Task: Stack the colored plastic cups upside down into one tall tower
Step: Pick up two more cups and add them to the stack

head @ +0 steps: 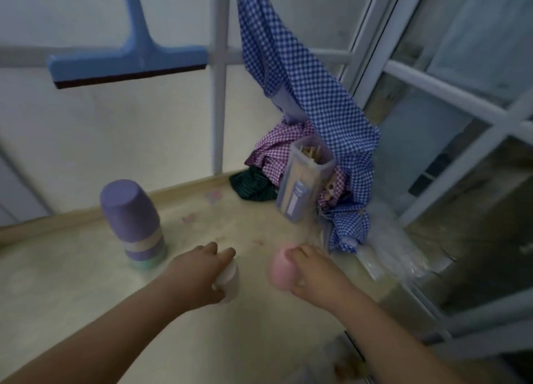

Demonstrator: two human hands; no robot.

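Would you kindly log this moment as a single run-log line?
left hand: holds white cup | right hand: holds pink cup | cup tower: upside down, purple on top, untouched

A pale, glossy tabletop with faint pink marks carries everything, edged at the back by a light wooden strip. On its left stands a stack of upside-down cups, purple on top, with cream, purple and green rims below. Nearer, a white cup and a pink cup sit side by side under the hands. At the back right lie crumpled checked cloths, a clear box of sticks and clear plastic bags
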